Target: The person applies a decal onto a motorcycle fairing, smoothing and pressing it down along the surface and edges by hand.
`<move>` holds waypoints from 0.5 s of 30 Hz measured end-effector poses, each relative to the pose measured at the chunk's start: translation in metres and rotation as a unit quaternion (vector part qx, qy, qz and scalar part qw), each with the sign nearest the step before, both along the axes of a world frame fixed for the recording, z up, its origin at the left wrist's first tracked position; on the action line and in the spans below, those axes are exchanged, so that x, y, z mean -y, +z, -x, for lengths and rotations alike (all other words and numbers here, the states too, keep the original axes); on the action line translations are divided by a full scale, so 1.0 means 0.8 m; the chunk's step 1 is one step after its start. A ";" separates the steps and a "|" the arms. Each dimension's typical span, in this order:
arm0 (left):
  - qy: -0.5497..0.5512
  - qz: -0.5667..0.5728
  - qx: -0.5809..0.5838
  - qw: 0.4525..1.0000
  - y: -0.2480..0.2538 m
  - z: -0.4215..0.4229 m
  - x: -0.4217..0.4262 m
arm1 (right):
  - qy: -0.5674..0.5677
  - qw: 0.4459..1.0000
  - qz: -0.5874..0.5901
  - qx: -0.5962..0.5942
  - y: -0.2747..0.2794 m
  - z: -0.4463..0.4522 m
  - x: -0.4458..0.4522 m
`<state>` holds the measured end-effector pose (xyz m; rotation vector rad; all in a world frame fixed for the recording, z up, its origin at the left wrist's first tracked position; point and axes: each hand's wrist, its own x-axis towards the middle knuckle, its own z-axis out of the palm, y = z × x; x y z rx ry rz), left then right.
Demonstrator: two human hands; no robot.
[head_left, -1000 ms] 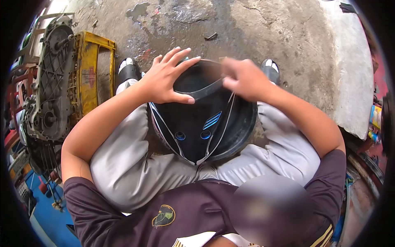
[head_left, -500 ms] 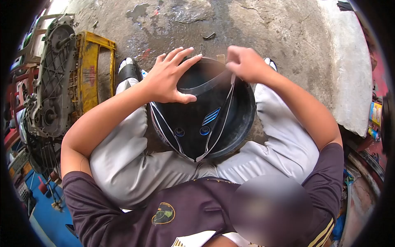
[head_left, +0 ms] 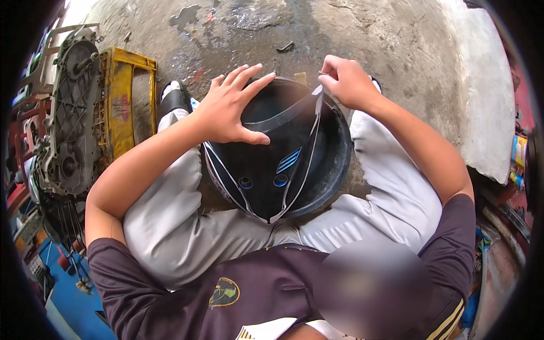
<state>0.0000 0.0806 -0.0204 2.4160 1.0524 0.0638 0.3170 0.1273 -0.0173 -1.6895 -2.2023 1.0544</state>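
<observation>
A black motorcycle fairing panel [head_left: 258,170] with white edge lines and blue-striped decals rests over a round black basin [head_left: 340,153] between my legs. My left hand [head_left: 229,110] lies spread on the panel's upper left, its fingers reaching past the opening's edge and its thumb pointing right. At the panel's upper right corner, my right hand [head_left: 345,82] is closed in a pinch. A pale strip end [head_left: 318,89] shows just under its thumb. What the fingertips hold, if anything, is too small to make out.
To the left stand a yellow plastic crate [head_left: 122,102] and a grey metal engine casing [head_left: 73,113]. A small dark metal piece [head_left: 285,47] lies on the wet concrete floor [head_left: 385,34]. A pale concrete ledge [head_left: 487,102] runs along the right side.
My right hand, blurred before, has moved slightly up and right and is now steadier in a pinch. The pale strip end shows more clearly. My left hand stays spread on the panel.
</observation>
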 end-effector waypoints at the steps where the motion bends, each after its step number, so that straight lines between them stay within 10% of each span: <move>1: -0.004 -0.001 0.002 1.000 0.000 -0.001 -0.001 | 0.002 1.000 -0.018 -0.023 0.001 0.003 0.010; 15: -0.004 0.003 0.016 1.000 0.000 0.000 -0.003 | 0.021 0.995 0.077 -0.053 0.018 0.004 0.014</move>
